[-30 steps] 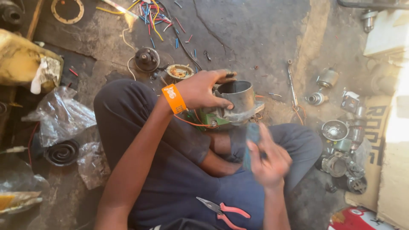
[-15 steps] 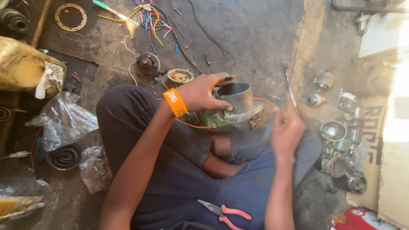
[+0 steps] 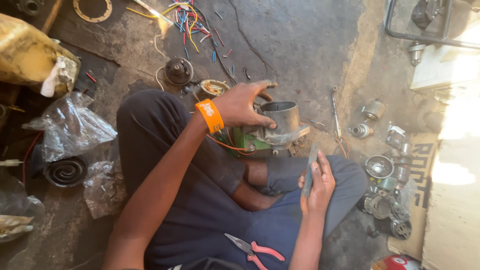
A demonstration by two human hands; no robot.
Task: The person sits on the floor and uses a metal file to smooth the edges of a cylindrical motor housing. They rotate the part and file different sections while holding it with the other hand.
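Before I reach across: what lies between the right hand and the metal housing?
Head view: only the person's dark-trousered knee between the right hand, holding a flat strip, and the metal housing.

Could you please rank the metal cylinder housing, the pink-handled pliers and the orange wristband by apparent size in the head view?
1. Metal cylinder housing, under the left hand.
2. Pink-handled pliers, though nearer the camera.
3. Orange wristband.

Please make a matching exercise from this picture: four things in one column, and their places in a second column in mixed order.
Things:
1. pliers
2. flat strip
3. metal cylinder
4. loose wires

Places:
a. under the left hand
b. on the lap
c. on the floor at the top
d. in the right hand

Pairs: 1-b, 2-d, 3-a, 4-c
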